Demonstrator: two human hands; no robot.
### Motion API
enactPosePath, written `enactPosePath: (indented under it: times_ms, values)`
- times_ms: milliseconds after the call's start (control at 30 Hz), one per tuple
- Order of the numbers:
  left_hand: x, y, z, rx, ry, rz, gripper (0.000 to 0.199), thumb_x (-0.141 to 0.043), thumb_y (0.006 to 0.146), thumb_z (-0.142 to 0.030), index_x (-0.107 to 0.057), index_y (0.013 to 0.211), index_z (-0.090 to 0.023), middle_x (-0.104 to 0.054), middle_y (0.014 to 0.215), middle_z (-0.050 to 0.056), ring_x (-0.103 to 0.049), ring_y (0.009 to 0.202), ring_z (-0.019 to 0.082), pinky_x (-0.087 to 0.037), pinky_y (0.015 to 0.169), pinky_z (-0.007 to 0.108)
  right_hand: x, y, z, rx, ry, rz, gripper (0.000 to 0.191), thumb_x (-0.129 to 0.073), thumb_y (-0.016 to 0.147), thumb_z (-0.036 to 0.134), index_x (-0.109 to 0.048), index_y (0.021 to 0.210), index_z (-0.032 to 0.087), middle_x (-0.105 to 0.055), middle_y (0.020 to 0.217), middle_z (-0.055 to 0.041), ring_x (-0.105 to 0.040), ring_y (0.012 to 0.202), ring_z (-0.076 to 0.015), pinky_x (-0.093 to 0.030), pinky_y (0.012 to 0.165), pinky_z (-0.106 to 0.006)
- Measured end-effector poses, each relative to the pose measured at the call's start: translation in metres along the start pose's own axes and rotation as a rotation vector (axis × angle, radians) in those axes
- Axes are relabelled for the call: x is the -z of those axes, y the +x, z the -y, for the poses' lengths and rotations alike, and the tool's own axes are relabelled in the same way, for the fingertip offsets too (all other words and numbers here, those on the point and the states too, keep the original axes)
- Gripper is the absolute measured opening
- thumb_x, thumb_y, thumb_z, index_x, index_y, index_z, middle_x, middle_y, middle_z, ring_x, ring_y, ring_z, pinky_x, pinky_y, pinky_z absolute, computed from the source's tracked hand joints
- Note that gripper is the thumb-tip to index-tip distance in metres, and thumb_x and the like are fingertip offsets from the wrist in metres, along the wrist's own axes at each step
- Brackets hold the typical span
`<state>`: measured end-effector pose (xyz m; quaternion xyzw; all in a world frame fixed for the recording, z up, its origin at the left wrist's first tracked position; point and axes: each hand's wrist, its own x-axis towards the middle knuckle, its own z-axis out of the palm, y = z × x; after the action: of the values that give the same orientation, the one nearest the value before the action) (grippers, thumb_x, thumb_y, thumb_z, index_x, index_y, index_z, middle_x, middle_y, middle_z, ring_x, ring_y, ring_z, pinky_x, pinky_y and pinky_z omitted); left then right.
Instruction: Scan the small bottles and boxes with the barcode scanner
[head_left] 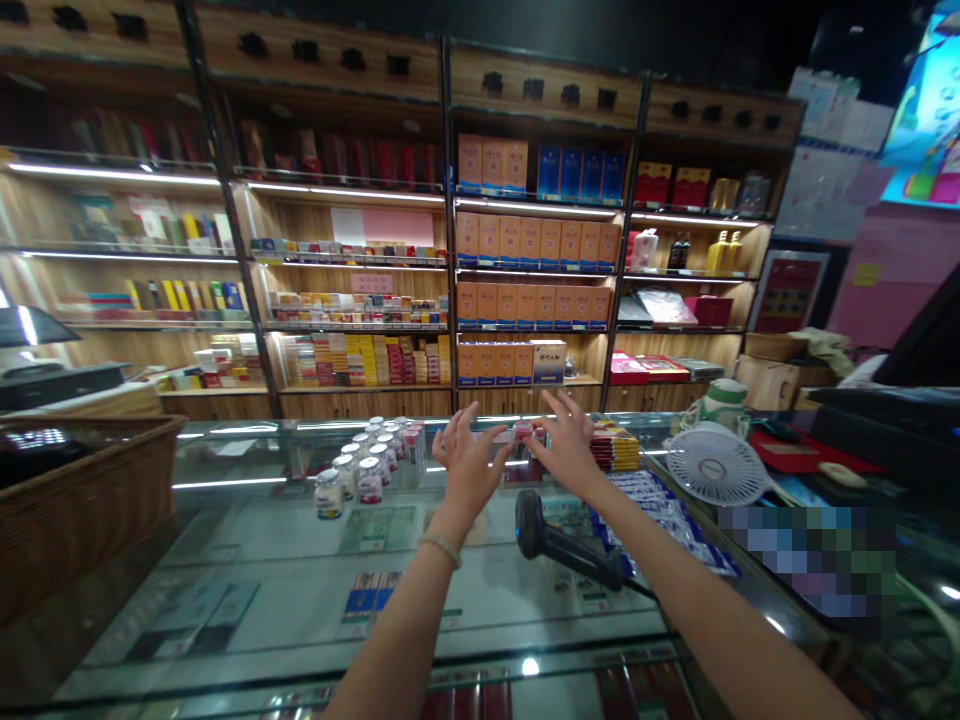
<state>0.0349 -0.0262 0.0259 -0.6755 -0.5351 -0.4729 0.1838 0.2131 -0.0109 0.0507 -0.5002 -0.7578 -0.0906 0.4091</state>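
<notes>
Left hand (472,455): fingers fanned apart, thumb stretched inward toward a small red-and-clear piece (523,432); touching or just short of it, could not tell. Right hand (566,440): thumb and fingertips came to the same piece, other fingers raised; too small to tell whether the grip was tight. Piece lay between both hands, low over the clear glass counter (285,560), probably handled by the tips because of its smallness.

To its left, small clear jars with white lids (370,480) stood upright in close rows, presumably to save space. Nearer the body, a black handheld scanner (574,560) lay between the forearms, likely for quick reach. Rightward: stacked red-and-yellow packs (619,447), blue-and-white packets (660,510) laid flat, a round white fan (712,465). Far left, a brown wicker basket (90,510). Beyond the counter, orange boxes (530,240) faced outward in ranks on wooden shelves (360,402), apparently for display
</notes>
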Motion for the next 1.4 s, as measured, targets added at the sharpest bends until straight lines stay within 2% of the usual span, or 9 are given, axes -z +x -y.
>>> enactPosePath:
  times_ms: [167,367,633,867,1067,1400]
  values:
    - [0.023,0.011,0.003,-0.021,0.032,-0.013,0.016,-0.068,0.087,-0.037,-0.077,0.100,-0.033,-0.043,0.154,0.006,-0.033,0.143,0.033,-0.020,0.118,0.062,-0.001,0.003,0.015,0.017,-0.001,0.040,0.026,-0.055,0.094,0.041,-0.074,0.100,0.024,-0.038,0.159,-0.0077,-0.024,0.148,-0.0319,-0.019,0.113,-0.058]
    - [0.043,0.007,0.020,-0.034,0.075,0.014,0.012,-0.071,0.086,-0.035,-0.077,0.095,-0.032,-0.044,0.154,0.005,-0.032,0.143,0.033,-0.020,0.118,0.062,-0.022,0.000,0.037,0.029,0.044,0.066,0.025,-0.055,0.094,0.040,-0.074,0.100,0.024,-0.039,0.159,-0.0080,-0.025,0.147,-0.0307,-0.018,0.114,-0.057]
    - [0.069,0.001,0.061,-0.032,0.169,0.028,0.011,-0.069,0.087,-0.037,-0.077,0.093,-0.032,-0.045,0.154,0.005,-0.033,0.143,0.034,-0.015,0.118,0.063,-0.056,0.004,0.077,0.047,0.112,0.088,0.024,-0.057,0.094,0.040,-0.075,0.100,0.026,-0.041,0.158,-0.0070,-0.025,0.147,-0.0305,-0.018,0.114,-0.058]
    - [0.099,0.001,0.103,-0.085,0.354,0.069,0.014,-0.071,0.085,-0.036,-0.075,0.098,-0.035,-0.049,0.152,0.004,-0.035,0.143,0.034,-0.013,0.116,0.063,-0.099,0.010,0.119,0.036,0.137,0.145,0.020,-0.060,0.093,0.038,-0.074,0.103,0.028,-0.039,0.159,-0.0047,-0.023,0.149,-0.0287,-0.018,0.115,-0.055]
    - [0.100,-0.011,0.132,-0.104,0.425,0.120,0.011,-0.072,0.084,-0.035,-0.075,0.094,-0.033,-0.050,0.152,0.003,-0.037,0.142,0.034,-0.011,0.117,0.063,-0.131,0.004,0.137,0.000,0.150,0.218,0.021,-0.058,0.094,0.037,-0.074,0.104,0.028,-0.039,0.159,-0.0048,-0.024,0.148,-0.0291,-0.019,0.115,-0.054]
    - [0.085,-0.020,0.163,-0.147,0.458,0.138,0.007,-0.075,0.082,-0.034,-0.074,0.088,-0.031,-0.051,0.152,0.000,-0.037,0.143,0.032,-0.007,0.118,0.061,-0.164,-0.001,0.143,-0.013,0.136,0.253,0.022,-0.056,0.095,0.035,-0.073,0.106,0.027,-0.043,0.157,-0.0064,-0.027,0.148,-0.0291,-0.021,0.114,-0.052]
